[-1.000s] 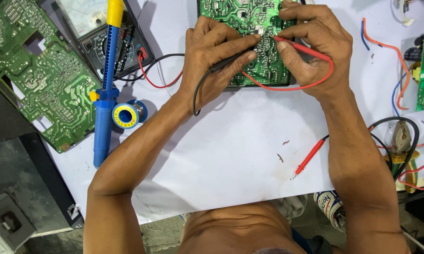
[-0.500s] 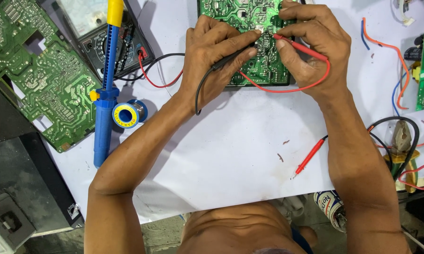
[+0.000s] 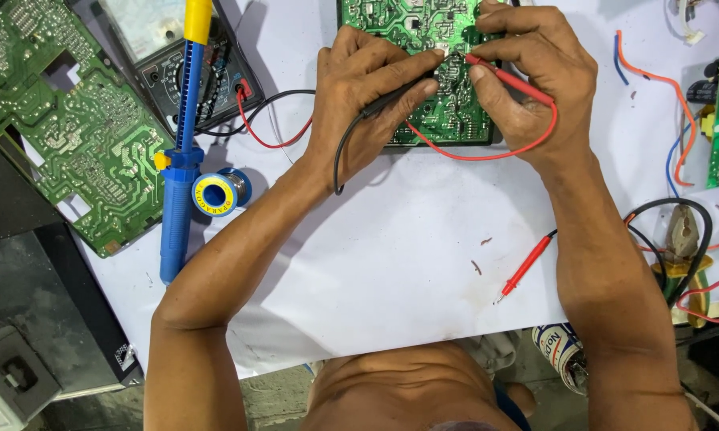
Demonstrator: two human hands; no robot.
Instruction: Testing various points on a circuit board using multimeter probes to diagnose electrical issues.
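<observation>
Your left hand [image 3: 367, 100] grips the black probe [image 3: 391, 96] and your right hand [image 3: 531, 80] pinches the red probe [image 3: 507, 77]; both tips meet the green circuit board [image 3: 423, 32] at the far edge of the white desk [image 3: 407, 263], the hands just beside each other on it; a red lead [image 3: 487, 153] loops under the board's near edge; left of your forearm lie a blue desoldering pump [image 3: 180, 168] and a solder spool [image 3: 215, 194], touching; a spare red probe [image 3: 525, 267] lies near your right forearm.
</observation>
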